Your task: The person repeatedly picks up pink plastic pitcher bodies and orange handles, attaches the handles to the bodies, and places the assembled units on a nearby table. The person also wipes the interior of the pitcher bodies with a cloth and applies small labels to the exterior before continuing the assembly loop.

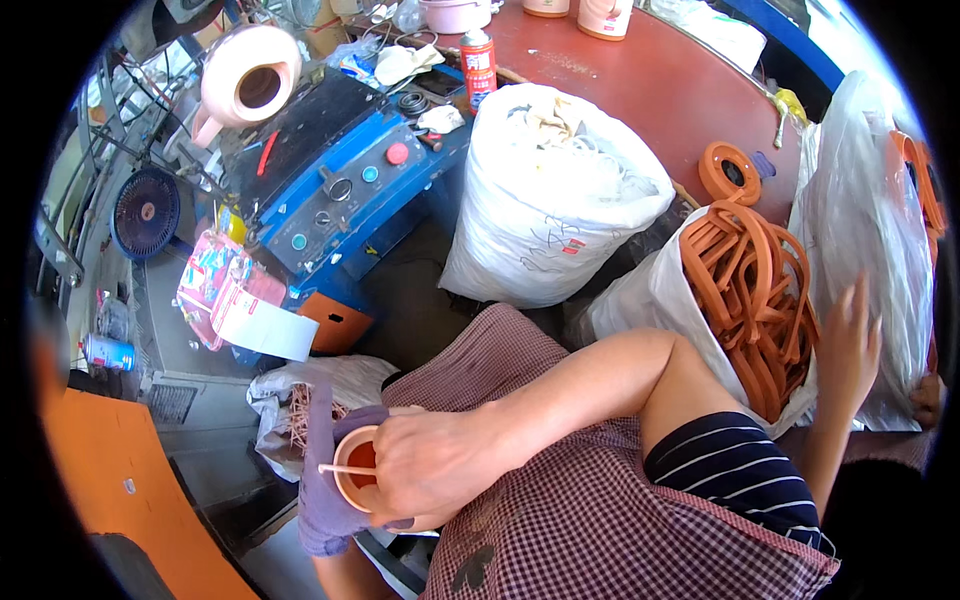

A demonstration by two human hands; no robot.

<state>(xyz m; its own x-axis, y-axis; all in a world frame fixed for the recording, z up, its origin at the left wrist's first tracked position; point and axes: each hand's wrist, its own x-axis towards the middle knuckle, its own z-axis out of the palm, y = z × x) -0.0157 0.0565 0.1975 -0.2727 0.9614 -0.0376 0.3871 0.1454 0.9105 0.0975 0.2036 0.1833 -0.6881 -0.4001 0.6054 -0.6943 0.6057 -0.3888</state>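
Observation:
My left hand (328, 522), in a purple fabric glove, is wrapped around a small pale cup (360, 453) with an orange-brown inside. The cup's mouth faces up toward me. My bare right hand (425, 465) is closed over the cup's right side, fingers curled at the rim. A thin pale pink strip (342, 469) sticks out from these fingers across the mouth; its other end is hidden under the hand. Just behind the left hand lies a plastic bag (350, 376) with thin pink plastic scraps (302, 410).
A blue machine with a button panel (340, 188) stands ahead, a pink jug (250, 80) above it. A full white sack (540, 220) stands centre. Orange-brown plastic handles (750, 290) fill another sack at right. Beyond it is a co-worker's hand (850, 345). A red-brown table (640, 110) lies behind.

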